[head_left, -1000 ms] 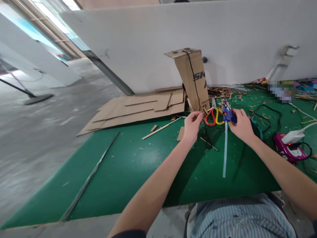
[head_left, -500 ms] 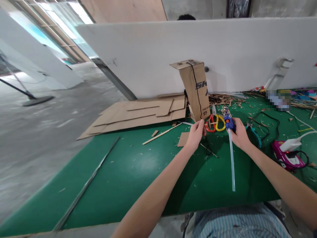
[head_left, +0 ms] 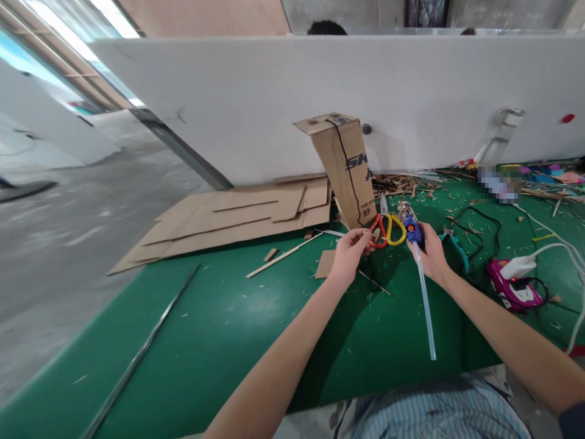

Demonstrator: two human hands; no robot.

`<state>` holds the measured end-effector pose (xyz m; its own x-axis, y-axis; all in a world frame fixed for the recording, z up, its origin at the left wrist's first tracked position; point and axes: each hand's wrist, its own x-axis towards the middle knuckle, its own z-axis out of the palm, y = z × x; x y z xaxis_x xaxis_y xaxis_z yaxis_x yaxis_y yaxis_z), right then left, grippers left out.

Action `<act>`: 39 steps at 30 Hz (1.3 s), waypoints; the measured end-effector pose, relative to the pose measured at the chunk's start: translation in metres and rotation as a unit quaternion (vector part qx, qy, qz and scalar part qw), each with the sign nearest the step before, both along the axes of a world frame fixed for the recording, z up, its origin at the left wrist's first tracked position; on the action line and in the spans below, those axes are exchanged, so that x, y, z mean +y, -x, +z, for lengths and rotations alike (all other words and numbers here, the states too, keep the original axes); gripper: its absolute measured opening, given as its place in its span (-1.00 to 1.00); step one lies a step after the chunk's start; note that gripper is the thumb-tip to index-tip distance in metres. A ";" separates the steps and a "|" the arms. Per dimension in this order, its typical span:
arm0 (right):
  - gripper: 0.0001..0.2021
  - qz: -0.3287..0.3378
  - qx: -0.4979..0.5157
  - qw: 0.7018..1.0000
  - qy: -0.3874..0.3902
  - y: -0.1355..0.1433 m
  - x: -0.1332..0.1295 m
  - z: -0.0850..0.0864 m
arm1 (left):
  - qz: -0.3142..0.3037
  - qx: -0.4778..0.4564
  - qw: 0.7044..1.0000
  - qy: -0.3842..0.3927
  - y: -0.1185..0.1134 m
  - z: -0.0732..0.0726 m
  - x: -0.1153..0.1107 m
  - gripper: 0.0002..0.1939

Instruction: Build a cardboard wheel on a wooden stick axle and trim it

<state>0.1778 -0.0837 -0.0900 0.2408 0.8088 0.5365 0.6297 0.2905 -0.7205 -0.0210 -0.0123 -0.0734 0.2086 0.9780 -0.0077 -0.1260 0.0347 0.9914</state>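
Observation:
My right hand [head_left: 431, 253] is wrapped round a blue glue gun [head_left: 414, 230]. A long, clear glue stick [head_left: 426, 305] sticks out of its back end toward me. My left hand [head_left: 350, 256] is closed in a pinch at its fingertips, apparently on a small brown piece [head_left: 377, 234] too small to name. Just beyond those fingers lie scissors with red handles [head_left: 378, 241] and scissors with yellow handles [head_left: 395, 230]. Behind my left hand stands a tall cardboard piece [head_left: 347, 167] with a black cord down it.
Flat cardboard sheets [head_left: 219, 222] lie at the back left, near a thin wooden strip [head_left: 283, 256]. A dark rod [head_left: 141, 350] rests on the green table [head_left: 219, 366]. Teal pliers [head_left: 457, 250], a magenta power box [head_left: 514, 286] with cables and twigs [head_left: 402, 183] occupy the right and back.
The view has turned to the right, so the table things appear further left. Both hands keep their holds, with the left hand slightly lower and near the red scissor handles.

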 end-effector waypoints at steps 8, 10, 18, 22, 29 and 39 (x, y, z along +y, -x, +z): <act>-0.63 0.019 -0.030 0.999 0.004 0.001 -0.001 0.002 | 0.035 -0.054 0.998 0.026 0.001 -0.006 0.006 -0.50; -0.64 0.027 -0.032 0.999 0.002 0.002 -0.002 0.004 | 0.041 -0.051 0.998 0.024 0.000 -0.007 0.006 -0.50; -0.71 0.036 -0.003 0.999 -0.026 0.003 -0.008 0.003 | 0.055 -0.026 0.998 -0.015 0.000 -0.006 0.003 -0.60; -0.71 0.053 0.036 0.998 -0.026 0.001 -0.012 0.001 | 0.036 -0.004 0.999 -0.026 -0.001 -0.003 0.000 -0.64; -0.80 0.104 0.167 0.978 0.066 -0.003 -0.019 0.000 | 0.051 0.008 0.998 -0.044 0.003 -0.002 0.003 -0.73; -0.83 0.140 0.091 0.984 0.055 0.002 -0.024 0.019 | 0.073 -0.189 0.977 0.065 0.005 -0.003 0.006 -0.64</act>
